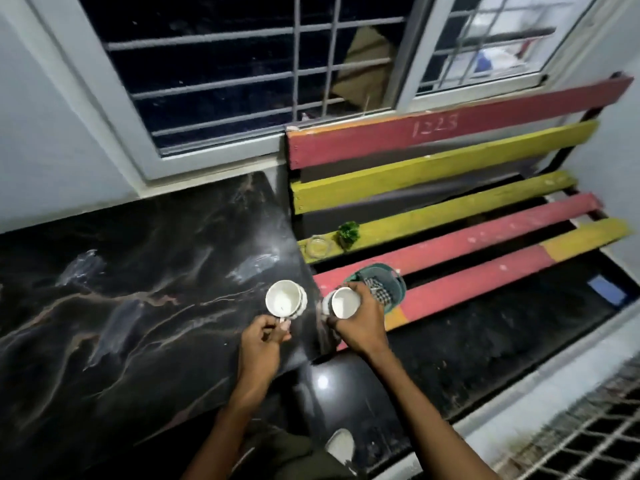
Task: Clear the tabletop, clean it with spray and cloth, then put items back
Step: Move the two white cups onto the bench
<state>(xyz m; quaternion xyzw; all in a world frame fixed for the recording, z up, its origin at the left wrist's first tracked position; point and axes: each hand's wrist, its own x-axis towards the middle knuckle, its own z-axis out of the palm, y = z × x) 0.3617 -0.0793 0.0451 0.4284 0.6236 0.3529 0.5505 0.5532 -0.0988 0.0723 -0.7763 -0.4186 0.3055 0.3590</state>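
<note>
While both hands are busy with cups, the black marble top looks pretty much bare, so I'd guess this is either the tail end of clearing or the start of putting stuff back. Can't tell which from one shot.

The left hand pinches the handle of a white cup, which sits at or just over the marble near its right edge; whether it's touching down I can't say. The right hand wraps around a second white cup, held just past that edge, over the painted slat bench.

On the bench: a small glass dish, a little green plant just beside it, and a green basket with a checked cloth inside, right behind the right hand.

The marble shows a few pale smears, maybe wet patches or just glare. No spray bottle in view. If wiping hasn't happened, that's left, plus returning the dish, plant and cups.
</note>
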